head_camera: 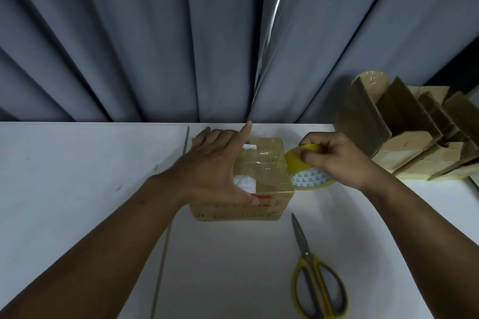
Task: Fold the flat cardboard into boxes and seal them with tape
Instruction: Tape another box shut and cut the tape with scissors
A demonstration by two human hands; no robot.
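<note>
Sitting in the right grip (334, 156), the tape roll (308, 179) abuts the box (263, 169).

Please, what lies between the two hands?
In the head view, the taped top of the cardboard box lies between the left hand, which rests on it, and the right hand, which grips the tape roll at its right edge.

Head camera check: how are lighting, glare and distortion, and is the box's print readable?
Head view: dim, cool light; the wide-angle lens fans the curtain folds outward; a bright slit in it is the strongest highlight; the tape across the box top shows a faint sheen; the red print on its front is too soft to read.
</note>
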